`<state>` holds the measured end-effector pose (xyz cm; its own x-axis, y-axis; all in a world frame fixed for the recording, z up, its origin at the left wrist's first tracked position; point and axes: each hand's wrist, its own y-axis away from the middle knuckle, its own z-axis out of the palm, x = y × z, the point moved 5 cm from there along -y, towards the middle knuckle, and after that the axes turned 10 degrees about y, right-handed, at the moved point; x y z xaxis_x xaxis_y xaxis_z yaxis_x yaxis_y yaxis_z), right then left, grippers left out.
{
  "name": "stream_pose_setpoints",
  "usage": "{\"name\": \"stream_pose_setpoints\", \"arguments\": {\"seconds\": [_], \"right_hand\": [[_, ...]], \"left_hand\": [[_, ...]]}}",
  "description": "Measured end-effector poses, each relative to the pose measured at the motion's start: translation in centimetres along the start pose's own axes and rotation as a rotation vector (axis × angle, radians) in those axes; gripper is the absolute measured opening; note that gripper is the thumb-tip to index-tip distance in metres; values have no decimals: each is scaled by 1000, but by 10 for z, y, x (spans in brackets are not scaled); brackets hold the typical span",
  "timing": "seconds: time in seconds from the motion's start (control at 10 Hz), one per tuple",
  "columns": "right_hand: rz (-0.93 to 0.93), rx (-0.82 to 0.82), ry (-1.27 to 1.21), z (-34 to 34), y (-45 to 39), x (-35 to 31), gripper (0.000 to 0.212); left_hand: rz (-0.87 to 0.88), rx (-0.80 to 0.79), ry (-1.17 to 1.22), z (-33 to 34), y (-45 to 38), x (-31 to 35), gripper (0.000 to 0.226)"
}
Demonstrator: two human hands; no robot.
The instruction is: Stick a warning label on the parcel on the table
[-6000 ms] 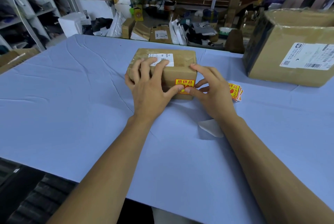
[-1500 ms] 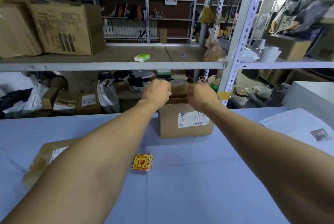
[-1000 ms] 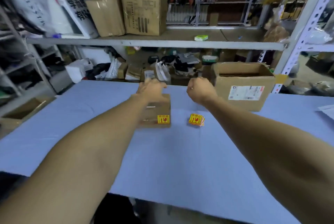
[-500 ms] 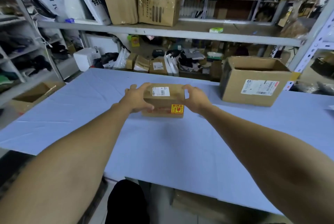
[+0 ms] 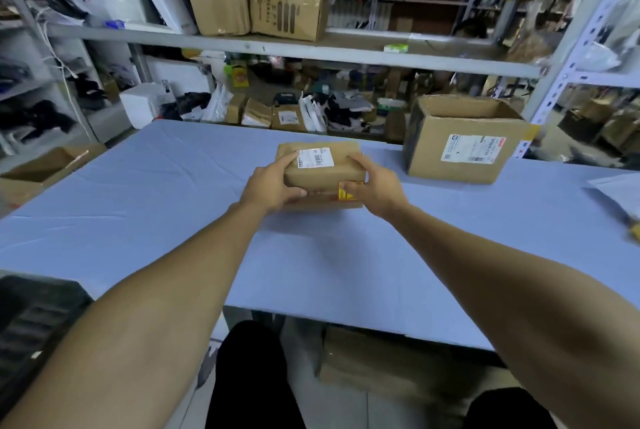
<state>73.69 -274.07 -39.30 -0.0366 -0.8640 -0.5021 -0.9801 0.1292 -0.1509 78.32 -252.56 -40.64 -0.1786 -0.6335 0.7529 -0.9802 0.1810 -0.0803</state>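
Bare blue table (image 5: 145,207) wide open left of left hand (image 5: 270,188) & toward person. Right of right hand (image 5: 375,188): open carton (image 5: 460,148) blocks far side; paper (image 5: 620,196) at right edge.

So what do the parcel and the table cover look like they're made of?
Parcel: brown cardboard, seemingly wrapped in glossy clear tape, since its top shows sheen. Table cover: probably thin matte blue cloth or a paper-like sheet, judging by its fine creases.
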Motion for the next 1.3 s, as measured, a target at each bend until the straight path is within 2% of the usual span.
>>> {"name": "stream_pose_setpoints", "arguments": {"seconds": [0.2,0.4,0.6,0.8,1.0,1.1,1.2,1.3], "right_hand": [[78,86,-72,-45,72,40,63],[162,126,-101,-51,120,90,56],[182,152,-155,-42,127,105,51],[156,181,-109,-40,125,107,48],[145,10,-84,-45,127,106,58],[137,-62,-44,-49,131,109,71],[149,-13,-7,-60,142,105,80],[119,34,160,-69,144,94,79]], "left_hand": [[97,-58,-21,30,47,53,88],[158,-156,-83,76,74,75,85],[180,-125,-65,96,78,66,81],[156,-138,-66,98,79,63,81],[133,-196,-116,90,84,71,83],[151,-188,-156,80,88,71,88],[196,-133,-255,66,101,76,92],[169,-105,-366,53,108,81,92]]}}
